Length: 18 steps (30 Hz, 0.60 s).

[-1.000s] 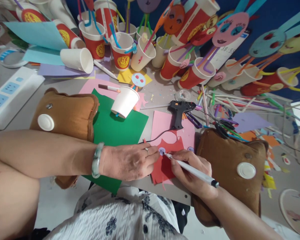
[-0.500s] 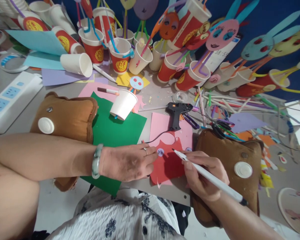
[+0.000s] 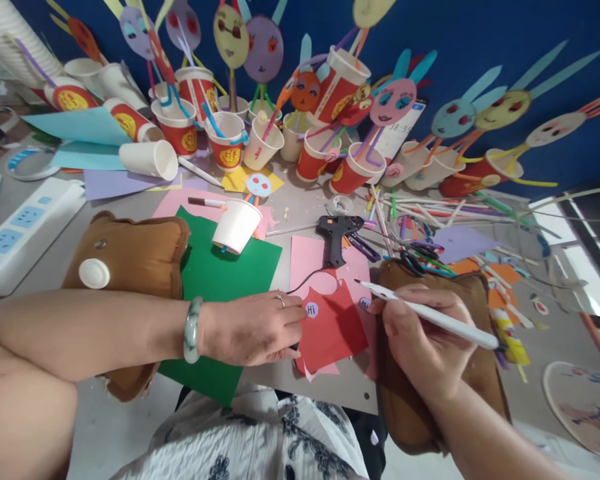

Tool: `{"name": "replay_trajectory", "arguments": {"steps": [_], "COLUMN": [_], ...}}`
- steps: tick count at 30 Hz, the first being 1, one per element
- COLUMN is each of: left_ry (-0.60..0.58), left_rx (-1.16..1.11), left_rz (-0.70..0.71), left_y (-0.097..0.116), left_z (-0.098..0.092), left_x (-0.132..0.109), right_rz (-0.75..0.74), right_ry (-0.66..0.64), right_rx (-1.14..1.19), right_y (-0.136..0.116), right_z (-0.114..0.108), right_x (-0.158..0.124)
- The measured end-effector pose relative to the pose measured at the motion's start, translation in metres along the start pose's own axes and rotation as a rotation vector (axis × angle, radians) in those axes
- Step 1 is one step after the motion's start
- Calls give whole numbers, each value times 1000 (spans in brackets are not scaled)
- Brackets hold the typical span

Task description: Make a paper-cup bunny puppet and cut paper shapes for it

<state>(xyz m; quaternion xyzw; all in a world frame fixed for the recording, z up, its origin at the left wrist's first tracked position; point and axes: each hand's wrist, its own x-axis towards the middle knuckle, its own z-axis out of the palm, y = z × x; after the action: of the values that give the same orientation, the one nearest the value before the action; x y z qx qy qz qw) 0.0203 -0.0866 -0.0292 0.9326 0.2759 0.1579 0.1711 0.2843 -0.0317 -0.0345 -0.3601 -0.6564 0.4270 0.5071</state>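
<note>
My right hand (image 3: pixel 423 333) grips a white marker pen (image 3: pixel 445 321), its dark bare tip pointing left above the pink paper (image 3: pixel 305 257). A small round purple piece (image 3: pixel 364 305) with writing sits by my right fingertips; whether they touch it I cannot tell. My left hand (image 3: pixel 255 327) rests at the left edge of the red paper (image 3: pixel 333 333), fingers curled in. Between its fingertips shows a small black piece resembling a marker cap (image 3: pixel 295 346), mostly hidden. Another round purple piece, reading "Hi" (image 3: pixel 312 310), lies on the red paper beside my left fingers.
A black glue gun (image 3: pixel 336 237) and its cord lie beyond the red paper. Brown cushions (image 3: pixel 130 257) flank the work area. Green paper (image 3: pixel 230 287) and a white paper cup (image 3: pixel 237 227) are at left. Behind stand several cups with paper figures (image 3: pixel 394 101); scissors (image 3: pixel 417 257) lie at right.
My right hand and the marker have drawn away to the right, off the red paper. My left hand stays at its edge. The whole view has shifted a little.
</note>
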Motion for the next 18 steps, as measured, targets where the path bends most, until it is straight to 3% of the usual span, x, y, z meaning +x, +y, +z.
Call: {"name": "replay_trajectory", "arguments": {"steps": [7, 12, 18], "left_ry": [31, 23, -11], "left_rx": [-193, -252, -267], "left_rz": [-104, -154, -170], "left_y": [-3, -4, -2], "left_z": [-4, -4, -9], "left_x": [4, 5, 7], "right_rz": [114, 89, 86], "right_ry": [-260, -368, -394], "right_rx": [208, 95, -34], "right_y": [-20, -20, -16], "right_z": [7, 5, 5], "right_x": [-4, -7, -9]}}
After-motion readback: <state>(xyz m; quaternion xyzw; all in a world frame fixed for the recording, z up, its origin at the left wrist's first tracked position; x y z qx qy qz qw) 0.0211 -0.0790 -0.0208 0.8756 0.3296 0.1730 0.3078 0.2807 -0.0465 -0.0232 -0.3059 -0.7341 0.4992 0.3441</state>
